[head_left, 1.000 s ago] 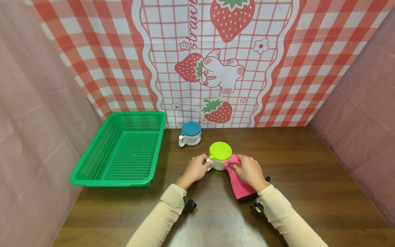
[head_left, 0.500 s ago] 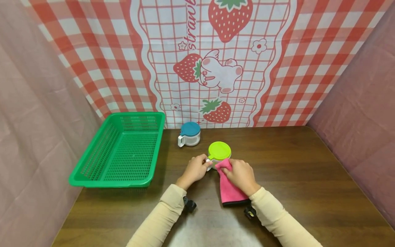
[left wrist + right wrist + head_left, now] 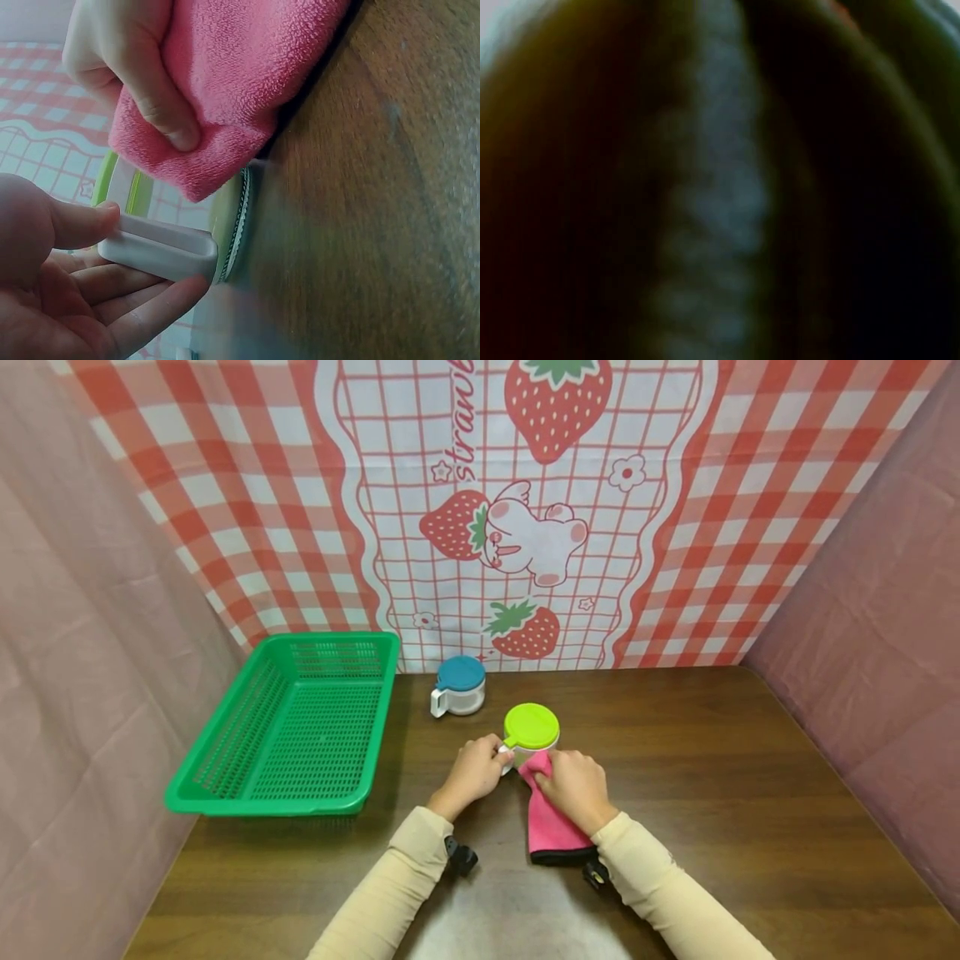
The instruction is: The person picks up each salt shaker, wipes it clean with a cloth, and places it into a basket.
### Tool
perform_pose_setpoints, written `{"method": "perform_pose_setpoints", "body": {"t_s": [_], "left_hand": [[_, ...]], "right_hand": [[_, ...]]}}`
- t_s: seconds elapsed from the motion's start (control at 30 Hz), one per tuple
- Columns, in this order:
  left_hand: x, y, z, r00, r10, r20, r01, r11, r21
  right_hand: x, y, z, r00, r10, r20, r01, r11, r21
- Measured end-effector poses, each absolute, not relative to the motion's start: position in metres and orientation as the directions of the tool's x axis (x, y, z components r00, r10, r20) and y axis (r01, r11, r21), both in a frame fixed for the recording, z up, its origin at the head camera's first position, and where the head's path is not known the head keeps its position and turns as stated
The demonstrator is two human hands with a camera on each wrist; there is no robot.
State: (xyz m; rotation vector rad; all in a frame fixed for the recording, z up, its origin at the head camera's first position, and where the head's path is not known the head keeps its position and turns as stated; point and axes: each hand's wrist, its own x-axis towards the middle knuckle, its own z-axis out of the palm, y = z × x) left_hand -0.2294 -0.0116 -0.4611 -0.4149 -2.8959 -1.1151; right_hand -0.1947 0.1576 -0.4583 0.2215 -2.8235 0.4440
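A clear seasoning jar [image 3: 532,727] with a lime-green lid stands on the table in front of me. My left hand [image 3: 474,774] pinches its white handle [image 3: 161,251] between thumb and fingers, plainly seen in the left wrist view. My right hand [image 3: 579,787] grips a pink cloth [image 3: 551,822] with a dark edge. The cloth's bunched top lies against the near side of the jar, and its lower part hangs down toward the table. In the left wrist view the right thumb presses into the cloth just above the handle. The right wrist view is dark and blurred.
A second jar [image 3: 461,685] with a blue lid and white handle stands behind and to the left, near the printed backdrop. At the left is a green perforated basket [image 3: 382,727]. Brown wooden table [image 3: 712,793] stretches to the right; pink drapes flank both sides.
My right hand has moved the cloth leftward and nearer to me, from the jar's right side round to its front. The left hand keeps its hold on the handle.
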Motion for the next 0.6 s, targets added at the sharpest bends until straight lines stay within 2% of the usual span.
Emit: {"method": "perform_pose_setpoints", "body": {"t_s": [0.6], "left_hand": [[-0.229, -0.014, -0.459, -0.968, 0.236, 0.081, 0.229, 0.712, 0.664]], "right_hand": [[-0.209, 0.183, -0.455, -0.975, -0.086, 0.206, -0.143, 0.949, -0.279]]}}
